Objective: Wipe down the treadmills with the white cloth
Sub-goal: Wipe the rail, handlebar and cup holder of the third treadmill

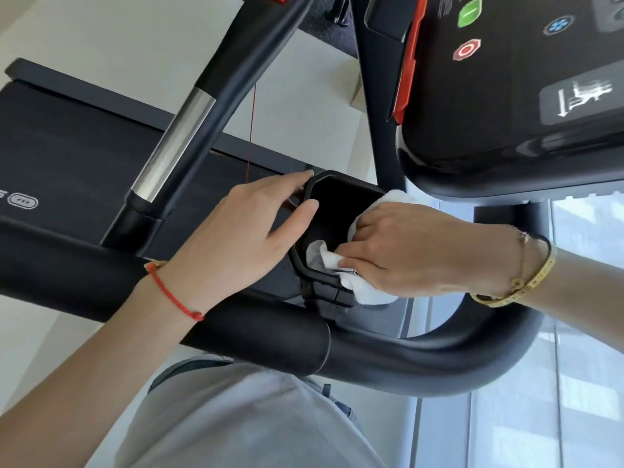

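Observation:
A black cup holder (332, 197) hangs from the treadmill's curved black handlebar (422, 363) in the middle of the view. My left hand (243, 228) grips the holder's left rim, thumb on the edge and fingers over its top corner. My right hand (415, 244) holds the white cloth (366, 292), bunched, and presses part of it inside the holder against its right and lower rim. The treadmill console (506, 106), with a green and a red button, fills the upper right.
A black side handrail with a silver grip section (175, 143) slants across the upper left. The treadmill belt deck (67, 150) lies at left. A thin red safety cord (251, 130) hangs beside the handrail. A glass window (557, 400) runs along the right.

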The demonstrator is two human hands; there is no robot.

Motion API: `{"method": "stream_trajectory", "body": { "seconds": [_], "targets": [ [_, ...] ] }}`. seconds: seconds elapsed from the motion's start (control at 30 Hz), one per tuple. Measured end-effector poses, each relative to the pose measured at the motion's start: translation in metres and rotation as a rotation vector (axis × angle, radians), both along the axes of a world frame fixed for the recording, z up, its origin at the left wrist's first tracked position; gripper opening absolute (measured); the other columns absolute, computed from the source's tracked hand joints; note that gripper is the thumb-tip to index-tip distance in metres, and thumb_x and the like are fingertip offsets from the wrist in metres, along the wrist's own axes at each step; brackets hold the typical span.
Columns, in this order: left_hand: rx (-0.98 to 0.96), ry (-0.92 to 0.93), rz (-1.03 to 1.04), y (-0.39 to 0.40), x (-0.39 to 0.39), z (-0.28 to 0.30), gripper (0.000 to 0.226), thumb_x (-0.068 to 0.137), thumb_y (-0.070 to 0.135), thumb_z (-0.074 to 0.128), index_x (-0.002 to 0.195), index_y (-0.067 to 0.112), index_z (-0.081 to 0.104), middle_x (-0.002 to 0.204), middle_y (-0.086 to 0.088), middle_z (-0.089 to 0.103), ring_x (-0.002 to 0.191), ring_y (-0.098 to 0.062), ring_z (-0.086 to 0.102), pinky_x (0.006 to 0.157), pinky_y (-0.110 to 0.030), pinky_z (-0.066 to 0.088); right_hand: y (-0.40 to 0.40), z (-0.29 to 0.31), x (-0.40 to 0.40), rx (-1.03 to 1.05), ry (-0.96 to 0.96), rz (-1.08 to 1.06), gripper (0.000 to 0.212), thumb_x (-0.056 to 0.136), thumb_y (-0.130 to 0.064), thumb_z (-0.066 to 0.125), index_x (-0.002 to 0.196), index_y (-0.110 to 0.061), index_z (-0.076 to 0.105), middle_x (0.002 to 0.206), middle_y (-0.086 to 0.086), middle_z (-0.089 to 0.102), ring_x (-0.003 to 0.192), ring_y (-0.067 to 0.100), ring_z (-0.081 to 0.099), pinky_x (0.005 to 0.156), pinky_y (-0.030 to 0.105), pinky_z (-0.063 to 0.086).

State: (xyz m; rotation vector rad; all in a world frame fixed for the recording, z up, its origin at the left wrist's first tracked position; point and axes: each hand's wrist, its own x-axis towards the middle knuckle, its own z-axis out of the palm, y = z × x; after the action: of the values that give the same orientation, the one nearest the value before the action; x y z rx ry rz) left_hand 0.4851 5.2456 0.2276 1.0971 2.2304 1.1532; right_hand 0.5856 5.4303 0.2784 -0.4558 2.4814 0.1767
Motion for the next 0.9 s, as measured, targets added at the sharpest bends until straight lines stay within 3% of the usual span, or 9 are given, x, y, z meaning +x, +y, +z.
{"method": "stream_trajectory", "body": {
  "seconds": [0.13,0.23,0.4,0.5,0.63,0.7,0.77,0.83,0.9],
  "targets": [
    [-0.015,0.009,-0.009,-0.001,0.002,-0.002,0.057,0.099,0.049,0.041,0.150,0.025,0.043,0.141,0.009,0.056,0.120,-0.004,0.054,0.090,-0.016,0.044,-0.001,-0.002,-0.004,0.032,-0.058,0.010,0.073,0.092,-0.048,-0.004,0.119,-0.029,0.062,0.107,-0.007,0.069,0.112,0.018,0.054,0.107,0.035,0.031],
    [-0.014,0.010,-0.011,-0.002,0.000,-0.004,0.053,0.099,0.045,0.044,0.149,0.028,0.044,0.134,0.012,0.059,0.106,0.003,0.054,0.077,-0.008,0.038,-0.001,0.001,-0.002,0.026,-0.082,0.002,0.061,0.099,-0.042,0.005,0.114,-0.027,0.063,0.106,-0.006,0.069,0.111,0.018,0.054,0.108,0.034,0.030],
    [-0.019,-0.006,-0.032,-0.004,-0.004,-0.004,0.054,0.097,0.047,0.045,0.149,0.030,0.044,0.134,0.013,0.060,0.119,-0.001,0.056,0.100,-0.028,0.050,0.000,0.013,0.009,-0.054,-0.034,-0.051,0.055,0.098,-0.045,0.004,0.105,-0.028,0.057,0.097,-0.013,0.065,0.103,0.013,0.051,0.106,0.028,0.029],
    [-0.041,0.001,-0.035,-0.004,-0.005,-0.004,0.056,0.096,0.050,0.043,0.148,0.030,0.044,0.134,0.013,0.060,0.120,-0.002,0.056,0.102,-0.033,0.050,0.006,0.022,0.022,-0.137,0.004,-0.114,0.048,0.099,-0.053,0.009,0.097,-0.030,0.051,0.089,-0.016,0.057,0.095,0.008,0.046,0.099,0.028,0.035],
    [-0.049,0.010,-0.029,-0.004,-0.005,-0.003,0.055,0.095,0.051,0.043,0.146,0.030,0.048,0.128,0.017,0.062,0.103,0.009,0.057,0.098,-0.023,0.049,0.013,0.030,0.037,-0.172,0.061,-0.081,0.042,0.101,-0.057,0.018,0.112,-0.028,0.047,0.103,-0.015,0.056,0.104,0.012,0.046,0.101,0.027,0.031],
    [-0.041,0.004,-0.035,-0.003,-0.005,-0.003,0.052,0.096,0.050,0.043,0.143,0.031,0.051,0.122,0.019,0.063,0.099,0.011,0.056,0.094,-0.017,0.048,0.014,0.029,0.041,-0.143,0.092,-0.036,0.036,0.102,-0.051,0.028,0.115,-0.024,0.047,0.105,-0.010,0.058,0.103,0.018,0.049,0.099,0.031,0.033],
    [-0.031,-0.002,-0.044,-0.002,-0.004,-0.004,0.052,0.097,0.052,0.041,0.143,0.030,0.051,0.121,0.018,0.064,0.109,0.003,0.059,0.097,-0.027,0.051,0.016,0.031,0.041,-0.107,0.139,0.042,0.028,0.098,-0.037,0.050,0.120,-0.020,0.047,0.104,-0.006,0.058,0.099,0.023,0.052,0.095,0.035,0.037],
    [-0.034,0.001,-0.042,-0.001,-0.004,-0.006,0.058,0.095,0.055,0.038,0.143,0.027,0.051,0.123,0.014,0.065,0.113,-0.003,0.060,0.097,-0.034,0.053,0.018,0.035,0.037,-0.048,0.208,0.128,0.049,0.083,-0.020,0.071,0.125,-0.020,0.046,0.102,-0.003,0.057,0.093,0.026,0.052,0.091,0.040,0.042],
    [-0.025,0.005,-0.039,0.000,-0.002,-0.007,0.058,0.095,0.054,0.038,0.143,0.024,0.051,0.124,0.012,0.065,0.113,-0.005,0.061,0.097,-0.035,0.053,0.017,0.042,0.026,-0.018,0.306,0.209,0.048,0.083,-0.006,0.061,0.126,-0.022,0.047,0.100,0.002,0.056,0.090,0.030,0.051,0.089,0.044,0.044]
  ]
}}
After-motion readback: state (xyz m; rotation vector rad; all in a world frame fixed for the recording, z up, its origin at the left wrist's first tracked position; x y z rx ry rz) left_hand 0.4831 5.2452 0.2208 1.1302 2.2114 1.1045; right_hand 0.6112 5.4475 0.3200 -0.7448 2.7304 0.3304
